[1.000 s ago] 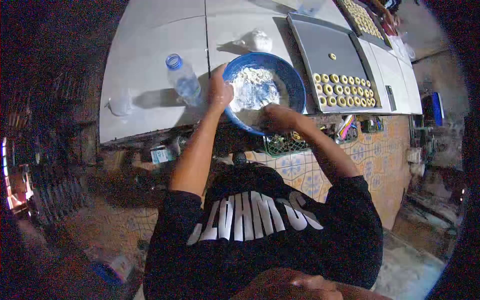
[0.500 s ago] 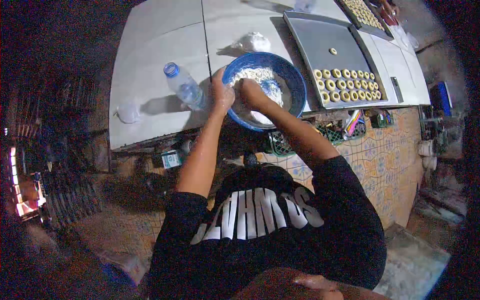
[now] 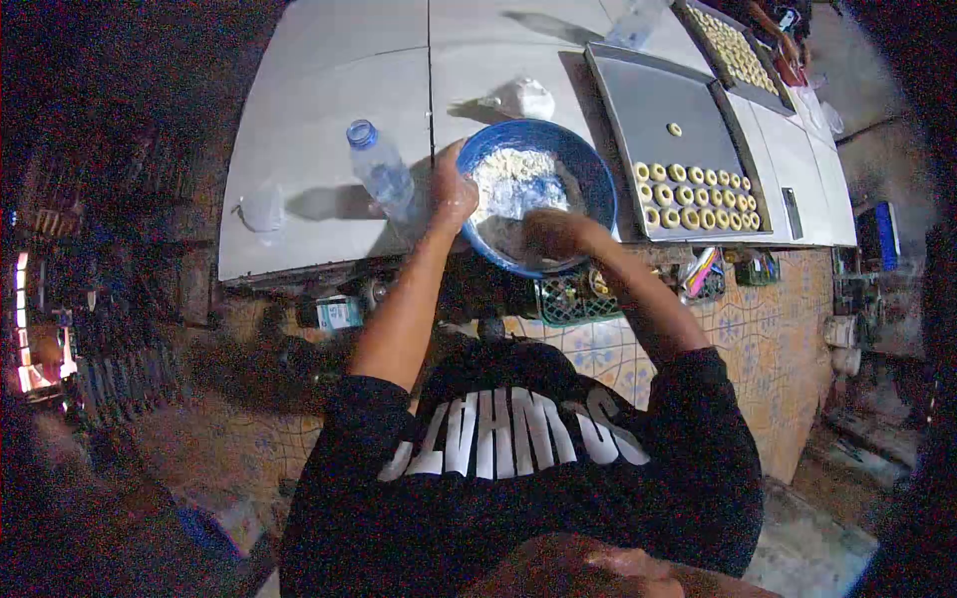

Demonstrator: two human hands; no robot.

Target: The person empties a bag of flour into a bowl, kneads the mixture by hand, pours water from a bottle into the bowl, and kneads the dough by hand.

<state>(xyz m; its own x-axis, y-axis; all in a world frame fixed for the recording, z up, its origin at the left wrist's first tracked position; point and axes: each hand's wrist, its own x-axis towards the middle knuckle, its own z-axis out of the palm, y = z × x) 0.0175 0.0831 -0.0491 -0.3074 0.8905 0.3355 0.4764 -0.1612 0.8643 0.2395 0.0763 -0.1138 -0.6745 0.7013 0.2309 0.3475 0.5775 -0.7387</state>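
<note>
A blue bowl (image 3: 596, 167) stands near the front edge of the table, with white and cream-coloured flour (image 3: 518, 179) inside. On its left side, my left hand (image 3: 455, 191) is closed around the rim, with white smears on the skin. My right hand (image 3: 558, 233) is down inside the bowl at the near side, beside the flour. Motion smears its fingers, so whether they are open or closed cannot be made out. Just left of my left hand is a clear plastic bottle (image 3: 382, 174), upright. Behind the bowl sits a white plastic bag (image 3: 530, 98).
Right of the bowl lies a metal tray (image 3: 663, 90) with rows of ring-shaped dough pieces (image 3: 693, 199). Another filled tray (image 3: 736, 52) is farther back, near another person's hand (image 3: 790, 48). A small clear bag (image 3: 262, 209) lies at left; a dark phone-like object (image 3: 792, 212) at right.
My right hand has moved from the left part of the bowl toward its near right side, uncovering more flour. My left hand still holds the rim. The view has shifted slightly.
</note>
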